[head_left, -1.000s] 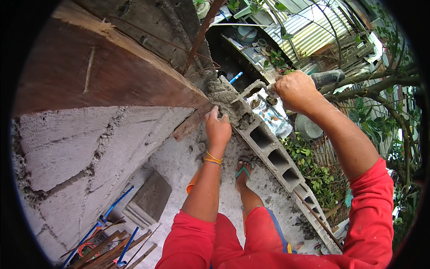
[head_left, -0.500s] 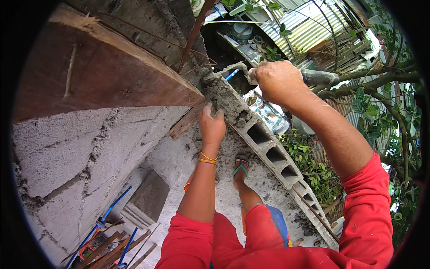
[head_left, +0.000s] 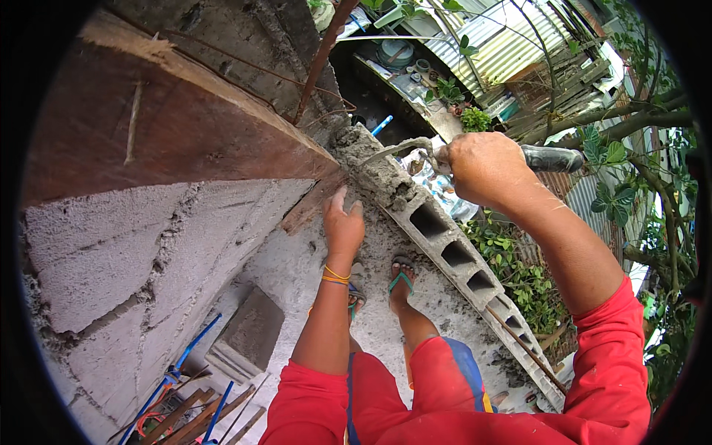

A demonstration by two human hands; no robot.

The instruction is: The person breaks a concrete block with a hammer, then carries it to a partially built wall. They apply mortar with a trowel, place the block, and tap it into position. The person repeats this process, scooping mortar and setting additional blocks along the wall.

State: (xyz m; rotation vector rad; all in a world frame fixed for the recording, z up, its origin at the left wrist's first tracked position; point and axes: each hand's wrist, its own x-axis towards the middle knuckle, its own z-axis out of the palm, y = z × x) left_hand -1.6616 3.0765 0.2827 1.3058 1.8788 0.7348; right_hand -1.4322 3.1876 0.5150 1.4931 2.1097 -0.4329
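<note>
My right hand (head_left: 486, 169) is wrapped round the handle of a trowel (head_left: 552, 159). The trowel's grey blade is seen edge-on and reaches left over the end of a hollow-block wall (head_left: 469, 268). Beneath the blade, rough grey mortar (head_left: 365, 157) covers the wall's far end; whether they touch is hard to tell. My left hand (head_left: 343, 226), yellow bands at its wrist, holds nothing, its fingers apart. It hovers beside a short wooden piece (head_left: 304, 208) at the corner, just left of the block wall.
A large brown board (head_left: 178, 119) with a protruding nail juts in from upper left, near a rusty bar (head_left: 320, 63). A plastered block wall (head_left: 111, 252) stands left. A loose concrete block (head_left: 248, 330) and wood scraps (head_left: 196, 419) lie on the floor. Branches (head_left: 623, 133) hang right.
My right hand has come nearer and to the right, its trowel blade now plainly visible over the mortar. My left hand has drawn back slightly from the corner.
</note>
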